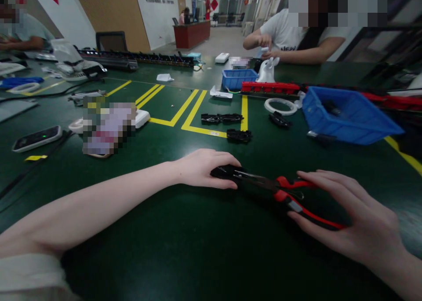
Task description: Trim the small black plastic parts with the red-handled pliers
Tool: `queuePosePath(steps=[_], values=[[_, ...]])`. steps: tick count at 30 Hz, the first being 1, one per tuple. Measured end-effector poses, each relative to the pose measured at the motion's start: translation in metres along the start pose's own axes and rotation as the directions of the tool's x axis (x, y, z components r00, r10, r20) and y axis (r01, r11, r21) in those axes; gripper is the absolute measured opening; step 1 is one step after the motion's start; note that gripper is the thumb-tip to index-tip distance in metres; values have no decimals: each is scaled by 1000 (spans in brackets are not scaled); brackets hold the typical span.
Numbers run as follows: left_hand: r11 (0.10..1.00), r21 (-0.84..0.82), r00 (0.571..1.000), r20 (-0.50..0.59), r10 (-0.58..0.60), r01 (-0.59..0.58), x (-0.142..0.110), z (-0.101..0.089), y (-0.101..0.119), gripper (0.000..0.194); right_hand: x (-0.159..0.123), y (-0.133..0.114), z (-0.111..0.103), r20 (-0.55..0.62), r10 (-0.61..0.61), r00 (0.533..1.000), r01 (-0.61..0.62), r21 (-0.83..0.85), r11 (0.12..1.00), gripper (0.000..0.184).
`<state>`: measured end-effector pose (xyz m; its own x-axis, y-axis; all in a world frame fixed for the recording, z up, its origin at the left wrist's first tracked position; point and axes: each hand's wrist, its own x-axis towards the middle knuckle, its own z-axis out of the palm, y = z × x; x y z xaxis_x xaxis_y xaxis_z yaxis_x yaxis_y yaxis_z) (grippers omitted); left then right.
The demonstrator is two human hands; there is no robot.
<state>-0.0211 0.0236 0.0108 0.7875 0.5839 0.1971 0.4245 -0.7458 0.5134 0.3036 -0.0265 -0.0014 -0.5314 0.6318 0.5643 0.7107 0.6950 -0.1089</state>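
My left hand [206, 169] is closed around a small black part [223, 172], thumb below it and fingers over the top. In my right hand [359, 217] is a pair of long-nose pliers [280, 191] with red and black handles, which are spread apart. The pliers' jaws point left and reach the right end of the black part; whether they grip it I cannot tell. Past my hands, two similar black parts lie on the green table, one longer [221, 118] and one shorter [239, 136].
A blue bin [349, 116] with dark pieces stands at the right, beside a roll of white tape [280, 107]. A phone [110, 129] and a white-edged device [38, 138] lie at the left. Across the table sits a person [286, 32] with both hands raised.
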Motion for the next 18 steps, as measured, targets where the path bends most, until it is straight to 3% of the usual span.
queuePosePath(steps=[4, 18], values=[[1000, -10, 1000, -10, -13, 13, 0, 0, 0, 40, 0, 2, 0, -34, -3, 999, 3, -3, 1000, 58], [1000, -7, 999, -22, -30, 30, -1, 0, 0, 42, 3, 0, -2, 10, -4, 1000, 4, 26, 1000, 49]])
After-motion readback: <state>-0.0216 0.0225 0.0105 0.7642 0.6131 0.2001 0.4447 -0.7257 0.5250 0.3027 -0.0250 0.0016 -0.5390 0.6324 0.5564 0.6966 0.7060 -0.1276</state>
